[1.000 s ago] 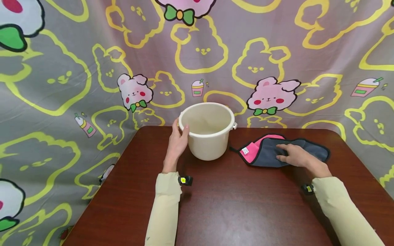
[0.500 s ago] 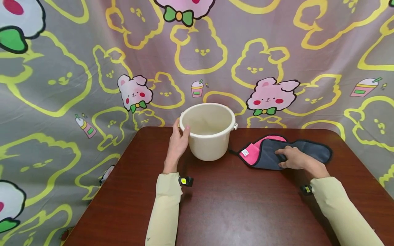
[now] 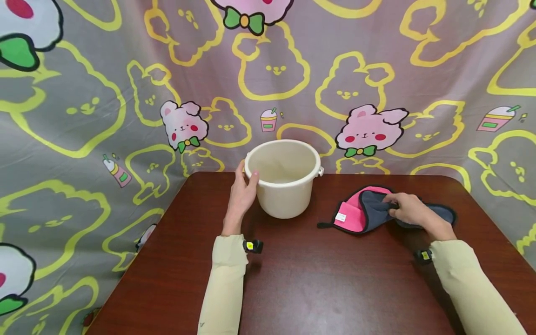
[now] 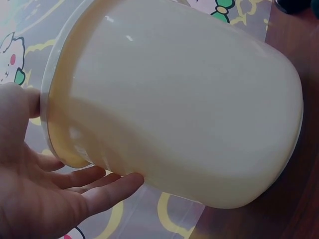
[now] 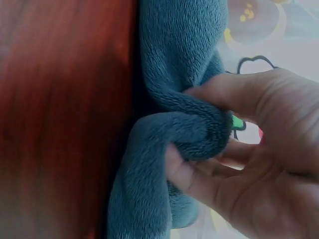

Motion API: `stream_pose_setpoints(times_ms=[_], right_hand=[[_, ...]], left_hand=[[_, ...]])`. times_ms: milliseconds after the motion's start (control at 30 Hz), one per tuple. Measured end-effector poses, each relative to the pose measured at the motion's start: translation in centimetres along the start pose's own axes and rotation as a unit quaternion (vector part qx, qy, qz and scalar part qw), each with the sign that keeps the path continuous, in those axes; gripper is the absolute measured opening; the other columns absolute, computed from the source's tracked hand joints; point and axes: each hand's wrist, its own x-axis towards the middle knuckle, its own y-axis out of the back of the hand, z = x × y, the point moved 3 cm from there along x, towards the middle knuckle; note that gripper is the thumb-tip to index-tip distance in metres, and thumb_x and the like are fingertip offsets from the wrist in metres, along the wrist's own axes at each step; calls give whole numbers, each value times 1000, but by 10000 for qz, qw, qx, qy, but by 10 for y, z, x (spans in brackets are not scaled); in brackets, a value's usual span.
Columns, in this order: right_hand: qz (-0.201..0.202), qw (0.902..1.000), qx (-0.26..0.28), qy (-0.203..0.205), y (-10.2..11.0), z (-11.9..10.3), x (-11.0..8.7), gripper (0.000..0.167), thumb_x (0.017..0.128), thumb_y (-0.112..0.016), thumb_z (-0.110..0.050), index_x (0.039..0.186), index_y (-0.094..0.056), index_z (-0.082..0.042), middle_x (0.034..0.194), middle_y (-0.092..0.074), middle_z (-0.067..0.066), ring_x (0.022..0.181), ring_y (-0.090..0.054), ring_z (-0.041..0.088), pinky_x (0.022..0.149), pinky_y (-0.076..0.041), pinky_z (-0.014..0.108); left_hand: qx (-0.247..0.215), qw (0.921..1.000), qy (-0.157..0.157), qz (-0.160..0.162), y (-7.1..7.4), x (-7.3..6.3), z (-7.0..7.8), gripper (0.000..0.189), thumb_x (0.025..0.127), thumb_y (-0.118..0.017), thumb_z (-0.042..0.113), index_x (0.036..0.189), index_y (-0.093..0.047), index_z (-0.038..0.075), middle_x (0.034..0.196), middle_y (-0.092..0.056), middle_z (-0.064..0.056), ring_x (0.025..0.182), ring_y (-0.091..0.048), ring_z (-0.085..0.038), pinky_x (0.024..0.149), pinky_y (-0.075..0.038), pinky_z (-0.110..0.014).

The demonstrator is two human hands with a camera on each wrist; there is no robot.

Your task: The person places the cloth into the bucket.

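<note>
A cream plastic bucket (image 3: 284, 197) stands upright toward the back of the table. My left hand (image 3: 242, 193) holds its left side, thumb at the rim and fingers along the outer wall; the left wrist view shows these fingers (image 4: 117, 191) against the wall. To the right lies a grey and pink cloth (image 3: 377, 218) with black edging, a white label and a hanging loop. My right hand (image 3: 412, 209) pinches a raised fold in its grey side. In the right wrist view, thumb and fingers squeeze the plush fabric (image 5: 184, 45) into a bunch.
The dark reddish-brown wooden table (image 3: 318, 279) carries both things. Behind it and to the sides hangs a grey curtain (image 3: 293, 116) with yellow bear outlines and pink rabbits. A small knob (image 3: 320, 171) sticks out at the bucket's right rim.
My right hand has gone from lying over the cloth to pinching it, drawing up a fold. The cloth's pink end has shifted to the right. Left hand and bucket stay put.
</note>
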Motion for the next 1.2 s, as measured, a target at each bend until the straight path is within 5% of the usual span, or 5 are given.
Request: stream_pose_setpoints(times_ms=[233, 500, 700, 967, 1200], right_hand=[[987, 9951, 76, 3, 19, 4, -7, 28, 86, -63, -4, 113, -62, 3, 105, -62, 32, 94, -57, 44, 79, -46, 59], [2445, 9688, 372, 133, 30, -3, -17, 9, 84, -65, 0, 93, -66, -1, 103, -63, 27, 90, -56, 38, 73, -42, 49], [2658, 9614, 697, -151, 38, -11, -24, 6, 88, -66, -11, 93, -67, -6, 104, -66, 22, 80, -49, 25, 64, -36, 31], [2886, 9503, 1115, -337, 56, -27, -25, 18, 91, -62, -18, 104, -67, -6, 106, -69, 19, 73, -44, 3, 60, -35, 24], [3262, 9270, 1818, -352, 75, -47, -20, 22, 91, -64, -22, 104, -66, -5, 83, -56, -36, 69, -52, -8, 58, -38, 17]], left_hand=[[-31, 10000, 35, -60, 1, -1, 0, 66, 98, -51, 48, 155, -24, 27, 132, -56, -12, 126, -53, -28, 107, -42, -47], [-62, 10000, -27, -37, -1, 0, -2, 65, 98, -51, 47, 154, -25, 25, 126, -57, -11, 120, -56, -28, 103, -44, -47], [-57, 9999, -61, -94, -2, 1, -1, 66, 98, -51, 47, 154, -25, 25, 129, -56, -12, 123, -55, -28, 104, -44, -47], [-114, 9999, 8, -45, 0, 1, 0, 66, 98, -52, 47, 154, -25, 25, 131, -56, -13, 126, -54, -28, 107, -43, -47], [-123, 9999, -22, -114, 1, 0, -2, 66, 99, -51, 48, 155, -24, 25, 133, -55, -14, 126, -54, -28, 105, -44, -46]])
